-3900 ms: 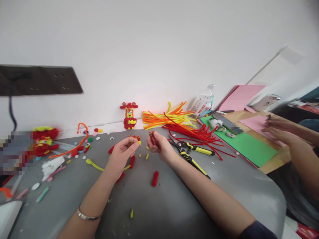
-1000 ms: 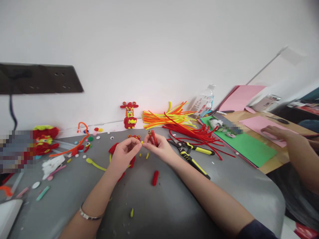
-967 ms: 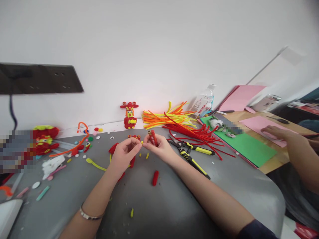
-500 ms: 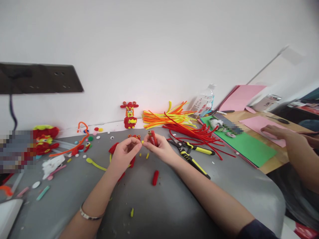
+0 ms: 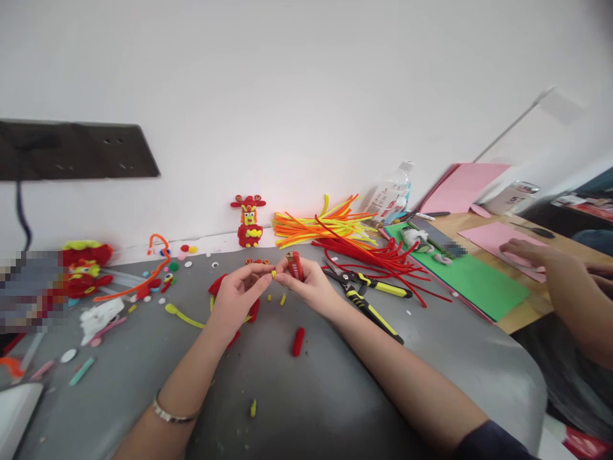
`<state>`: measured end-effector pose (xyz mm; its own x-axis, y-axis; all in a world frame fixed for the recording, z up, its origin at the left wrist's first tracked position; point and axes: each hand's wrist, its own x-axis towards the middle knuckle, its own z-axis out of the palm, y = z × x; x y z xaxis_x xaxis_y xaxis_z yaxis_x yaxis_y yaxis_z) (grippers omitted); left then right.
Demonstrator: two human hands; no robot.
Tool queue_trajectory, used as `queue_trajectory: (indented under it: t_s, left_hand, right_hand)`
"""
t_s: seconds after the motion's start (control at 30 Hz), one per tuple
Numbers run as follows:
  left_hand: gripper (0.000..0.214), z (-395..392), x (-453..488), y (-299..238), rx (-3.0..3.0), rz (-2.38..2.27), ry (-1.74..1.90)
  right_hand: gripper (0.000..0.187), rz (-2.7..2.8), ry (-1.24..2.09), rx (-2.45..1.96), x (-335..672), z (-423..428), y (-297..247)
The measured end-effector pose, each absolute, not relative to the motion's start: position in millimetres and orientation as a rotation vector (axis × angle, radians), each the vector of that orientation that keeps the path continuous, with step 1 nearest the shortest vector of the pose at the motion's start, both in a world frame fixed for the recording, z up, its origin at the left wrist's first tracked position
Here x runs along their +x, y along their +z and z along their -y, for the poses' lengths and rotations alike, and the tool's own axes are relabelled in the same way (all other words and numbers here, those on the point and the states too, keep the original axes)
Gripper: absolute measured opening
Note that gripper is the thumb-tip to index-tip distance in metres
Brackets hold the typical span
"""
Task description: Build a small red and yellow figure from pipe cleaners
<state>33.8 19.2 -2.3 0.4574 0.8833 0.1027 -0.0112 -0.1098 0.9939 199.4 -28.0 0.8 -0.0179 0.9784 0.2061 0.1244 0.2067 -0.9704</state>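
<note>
1. Our right hand point(image 5: 313, 287) is clenched around a red lighter point(image 5: 294, 266), held upright just above the grey desk point(image 5: 335, 396) with its metal top up.
2. Our left hand point(image 5: 237, 297) pinches a tiny yellow bit point(image 5: 274, 274) between thumb and forefinger, just beside the lighter. The two hands almost touch.
3. Short red pieces point(image 5: 297, 342) and yellow scraps lie on the desk below the hands.
4. Black-and-yellow cutters point(image 5: 366, 299) lie just right of our right hand, with loose red pipe cleaners point(image 5: 383, 259) behind them.
5. An orange-and-yellow bundle point(image 5: 320, 227) lies by the wall, and a small red-and-yellow figure point(image 5: 249, 225) stands to its left.
6. A capped clear bottle point(image 5: 393, 195) stands beyond the bundle; we cannot tell what is in it. A white jar point(image 5: 514, 197) sits farther right, its contents hidden.
7. Another person's hand point(image 5: 527, 252) rests on a pink sheet point(image 5: 488, 235) beside a green sheet point(image 5: 472, 278)
</note>
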Motion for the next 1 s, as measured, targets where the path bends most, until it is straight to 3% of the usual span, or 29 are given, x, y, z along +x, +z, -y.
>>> queue_trajectory:
  t_s: [1.0]
  left_hand:
    - [0.025,-17.5,35.4,0.0,1.445,-0.848,0.956]
  right_hand:
    - [0.039,1.367,0.957,-1.202,199.5,26.1,-3.7]
